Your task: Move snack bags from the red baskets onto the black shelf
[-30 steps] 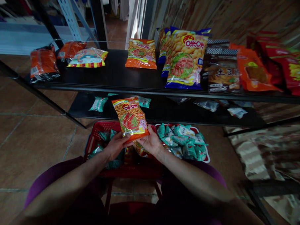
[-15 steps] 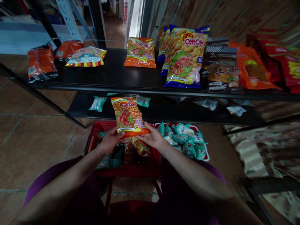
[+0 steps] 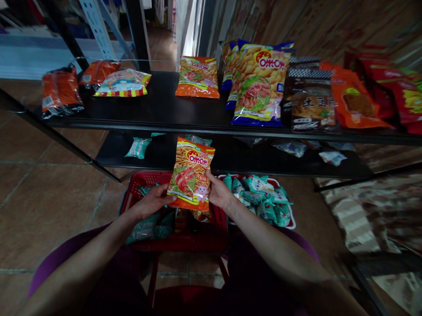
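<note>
Between my two hands is an orange snack bag (image 3: 191, 175) with noodle-like sticks and a red picture on its front, printed side up. My left hand (image 3: 153, 201) is closed on its lower left edge, and my right hand (image 3: 219, 191) grips the right edge with the thumb on the front. The bag is held over a red basket (image 3: 197, 242) that contains green packets (image 3: 164, 226) and another snack bag (image 3: 201, 215), mostly hidden underneath. A matching orange bag (image 3: 198, 79) leans upright on the upper black shelf (image 3: 152, 104).
A white basket (image 3: 293, 219) of green packets stands to the right. Blue-edged bags (image 3: 260, 83), brown bags (image 3: 311, 102) and red bags (image 3: 411, 95) line the upper shelf's right side. Black-and-orange bags (image 3: 60, 92) lie at its left. The lower shelf (image 3: 239, 159) carries small packets.
The held bag has shifted to the right and tilted clockwise, its lower edge now lower. My right hand has moved from its bottom corner up along the right edge.
</note>
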`<state>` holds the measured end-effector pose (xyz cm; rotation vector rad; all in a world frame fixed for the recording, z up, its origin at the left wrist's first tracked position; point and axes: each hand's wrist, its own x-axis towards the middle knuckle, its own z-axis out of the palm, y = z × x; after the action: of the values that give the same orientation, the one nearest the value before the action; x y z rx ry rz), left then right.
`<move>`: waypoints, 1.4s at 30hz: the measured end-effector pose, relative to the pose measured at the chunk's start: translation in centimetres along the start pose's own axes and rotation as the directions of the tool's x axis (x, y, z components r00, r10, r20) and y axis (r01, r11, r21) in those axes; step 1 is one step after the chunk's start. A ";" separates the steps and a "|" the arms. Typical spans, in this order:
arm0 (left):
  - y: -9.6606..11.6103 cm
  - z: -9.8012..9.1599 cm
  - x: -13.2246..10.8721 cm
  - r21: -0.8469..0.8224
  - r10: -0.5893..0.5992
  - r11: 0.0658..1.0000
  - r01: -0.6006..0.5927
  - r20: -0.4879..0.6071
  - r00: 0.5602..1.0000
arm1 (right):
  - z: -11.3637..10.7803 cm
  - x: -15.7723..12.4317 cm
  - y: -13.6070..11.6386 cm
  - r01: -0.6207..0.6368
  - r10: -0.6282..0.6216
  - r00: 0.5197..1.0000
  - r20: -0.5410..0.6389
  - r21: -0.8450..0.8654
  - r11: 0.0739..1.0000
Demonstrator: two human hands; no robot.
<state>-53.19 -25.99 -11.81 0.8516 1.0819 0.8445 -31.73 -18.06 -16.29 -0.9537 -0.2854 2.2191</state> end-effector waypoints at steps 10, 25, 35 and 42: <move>-0.4 -0.5 -0.5 0.035 -0.049 0.998 0.047 0.049 0.998 | 0.1 0.3 -1.9 0.154 -0.150 0.984 -0.098 0.031 0.988; -1.2 -2.0 -0.5 0.074 -0.072 0.995 0.060 0.181 0.981 | -1.2 0.5 -4.6 0.312 -0.325 0.943 -0.071 -0.150 0.938; 0.4 -2.8 -1.4 0.153 -0.181 0.977 0.149 0.225 0.958 | -1.0 -1.2 -6.4 0.273 -0.286 0.957 0.051 -0.491 0.827; -0.3 -3.1 -1.4 0.129 -0.165 0.982 0.139 0.214 0.963 | -0.9 -0.6 -5.8 0.397 -0.439 0.897 0.045 -0.516 0.759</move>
<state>-56.42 -26.89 -12.32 0.9219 0.9885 0.5481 -27.85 -14.30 -14.04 -1.1163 -0.9985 1.7038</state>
